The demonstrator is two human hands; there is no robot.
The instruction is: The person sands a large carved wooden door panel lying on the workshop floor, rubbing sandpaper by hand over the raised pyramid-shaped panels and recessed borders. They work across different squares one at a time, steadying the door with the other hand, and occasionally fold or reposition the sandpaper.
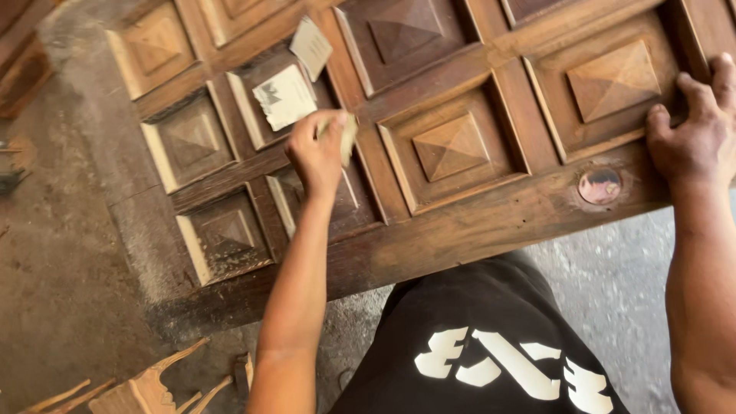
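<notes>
Sandpaper (346, 136), a small pale folded piece, sits pinched in my left hand (316, 153), thumb on top and fingers (307, 126) curled under it, pressed against the dark wooden door (491, 222) on the rail between two raised panels. My left arm reaches straight up from the bottom edge of the door to get there. Just above that hand, two more pale sheets (285, 96) lie loose on a panel, the upper one tilted. Over at the door's right end, my right hand (694, 130) grips the edge, fingers (694, 88) spread and hooked over a panel frame, holding bare wood. Just left of it, a round filled hole (599, 185) shows in the lower rail. Below the door's left corner, wood offcuts (146, 387) lie on the dusty concrete floor (69, 291).
</notes>
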